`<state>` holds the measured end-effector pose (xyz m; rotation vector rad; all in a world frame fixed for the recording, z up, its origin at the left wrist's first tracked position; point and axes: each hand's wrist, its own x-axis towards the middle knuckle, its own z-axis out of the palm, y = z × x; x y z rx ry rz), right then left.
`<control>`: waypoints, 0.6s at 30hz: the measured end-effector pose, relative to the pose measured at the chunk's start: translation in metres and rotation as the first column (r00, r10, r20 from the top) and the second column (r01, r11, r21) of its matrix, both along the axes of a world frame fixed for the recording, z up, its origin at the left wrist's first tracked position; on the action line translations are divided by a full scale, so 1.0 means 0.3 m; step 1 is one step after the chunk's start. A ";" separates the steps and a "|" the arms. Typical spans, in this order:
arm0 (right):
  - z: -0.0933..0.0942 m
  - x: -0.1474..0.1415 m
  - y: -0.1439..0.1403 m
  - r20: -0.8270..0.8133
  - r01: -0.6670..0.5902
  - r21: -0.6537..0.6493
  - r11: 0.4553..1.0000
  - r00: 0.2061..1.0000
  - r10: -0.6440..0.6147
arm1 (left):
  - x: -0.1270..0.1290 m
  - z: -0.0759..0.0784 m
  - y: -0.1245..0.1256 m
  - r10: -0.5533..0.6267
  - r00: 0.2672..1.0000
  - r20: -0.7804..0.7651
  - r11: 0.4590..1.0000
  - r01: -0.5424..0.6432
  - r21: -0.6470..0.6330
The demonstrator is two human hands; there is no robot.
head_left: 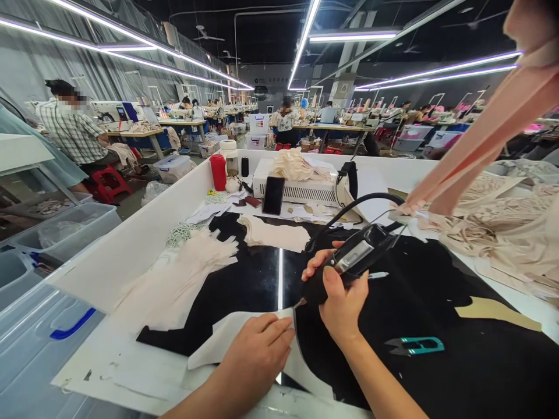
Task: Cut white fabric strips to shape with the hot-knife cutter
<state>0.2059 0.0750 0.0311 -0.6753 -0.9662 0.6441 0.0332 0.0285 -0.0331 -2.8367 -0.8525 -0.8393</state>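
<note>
My right hand (343,297) is wrapped round a black corded handheld power tool (360,253), its thin tip pointing down and left. That tip is at the edge of a white fabric piece (233,334) lying on the black work surface (437,291). My left hand (259,355) lies on the same piece, fingers together and pressing it down, just left of the tip. Whether the tip touches the fabric I cannot tell. To the right of my right hand are teal-handled thread snips (414,345) and a pen (378,275).
Pale fabric stacks lie at left (174,285) and upper middle (275,233). A phone (273,195) leans on a white box (257,181). Pink strips (489,139) hang at right above heaped fabric (502,227). A beige pattern piece (498,311) lies at right. People sit at sewing tables behind.
</note>
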 end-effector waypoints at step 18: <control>-0.031 0.001 0.016 -0.024 -0.008 -0.008 1.000 1.000 0.007 | -0.011 0.019 -0.005 -0.012 0.999 0.044 1.000 0.013 -0.023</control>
